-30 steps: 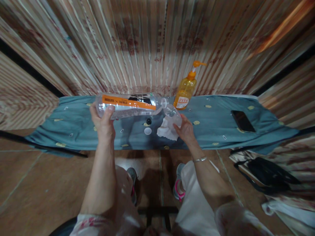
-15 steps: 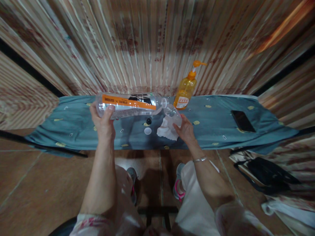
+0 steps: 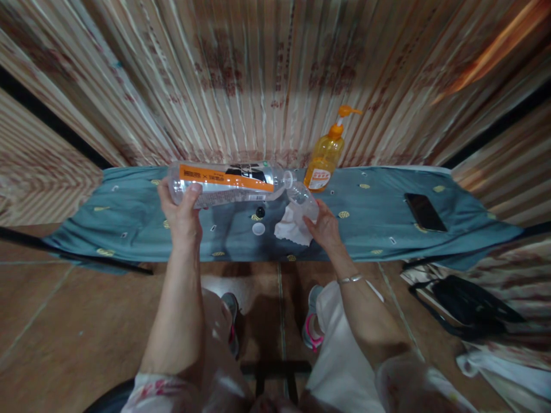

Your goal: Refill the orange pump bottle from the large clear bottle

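Note:
My left hand [image 3: 183, 206] is wrapped round the base of a large clear plastic bottle [image 3: 228, 182] with an orange and silver label. The bottle lies nearly level in the air, its uncapped mouth pointing right. That mouth meets the top of a small clear container [image 3: 305, 201], perhaps a little bottle, tilted up to the left. Fingers of my right hand [image 3: 322, 225] grip this container near its lower end. Whether liquid passes between them I cannot tell. Below lie a crumpled white tissue [image 3: 293, 228], a white round cap [image 3: 258, 229] and a small black cap-like piece [image 3: 260, 212].
An orange pump bottle [image 3: 323, 160] stands at the back of the cloth-covered table [image 3: 370, 223]. A black phone [image 3: 425, 212] lies on the right. Pleated curtains [image 3: 258, 86] hang behind, dark poles run along both sides, and a black bag [image 3: 469, 304] is at lower right.
Almost nothing differs. Both hands hold their bottle and container mouth to mouth in the same place, with only a very slight shift.

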Tool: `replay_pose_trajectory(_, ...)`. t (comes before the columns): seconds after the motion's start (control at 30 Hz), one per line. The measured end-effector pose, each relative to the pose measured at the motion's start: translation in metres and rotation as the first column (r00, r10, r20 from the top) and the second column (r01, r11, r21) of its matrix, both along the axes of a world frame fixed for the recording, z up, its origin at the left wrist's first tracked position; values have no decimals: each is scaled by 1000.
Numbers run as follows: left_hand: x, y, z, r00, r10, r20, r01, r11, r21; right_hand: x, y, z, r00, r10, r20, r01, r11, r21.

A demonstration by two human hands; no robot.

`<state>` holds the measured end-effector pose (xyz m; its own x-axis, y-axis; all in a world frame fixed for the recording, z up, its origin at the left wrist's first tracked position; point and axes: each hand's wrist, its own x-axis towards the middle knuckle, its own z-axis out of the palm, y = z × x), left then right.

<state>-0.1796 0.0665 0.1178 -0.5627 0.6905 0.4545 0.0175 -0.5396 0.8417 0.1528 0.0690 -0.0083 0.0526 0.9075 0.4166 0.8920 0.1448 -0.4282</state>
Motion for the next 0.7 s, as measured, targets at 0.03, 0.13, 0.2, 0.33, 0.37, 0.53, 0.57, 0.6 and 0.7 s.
replay_pose_trajectory(0.03,0,0,0,1000,-6,1,6,1000,0,0,0,0,1000,0,-1,0,1000,-8)
replay_pose_trajectory(0.13,1,0,2,998,-29,48,29,1000,6,0,-1,1,1000,-6,-9,6,1000,-5)
replay_pose_trajectory(0.2,3,-1,4,996,-36,84,35,999,16,-1,-1,2,1000,-10,-15,10,1000,4)
replay_pose_trajectory(0.33,6,-2,6,994,-30,101,27,999,23,-2,-2,3,1000,-12,-19,12,1000,-11)
replay_pose_trajectory(0.37,6,-2,6,995,-32,100,30,999,20,-3,-2,4,1000,-13,-18,13,1000,-17)
replay_pose_trajectory(0.53,7,-3,7,995,-52,89,50,998,26,-2,-3,6,1000,-2,-27,1,999,-34)
replay_pose_trajectory(0.57,7,-3,7,995,-54,87,52,998,30,-2,-3,6,1000,0,-30,-1,999,-35)
replay_pose_trajectory(0.6,7,-3,7,995,-55,86,52,998,34,-2,-3,6,999,0,-33,-1,999,-36)
replay_pose_trajectory(0.7,7,-3,7,995,-51,90,48,998,34,-2,-2,6,999,-6,-42,4,999,-39)
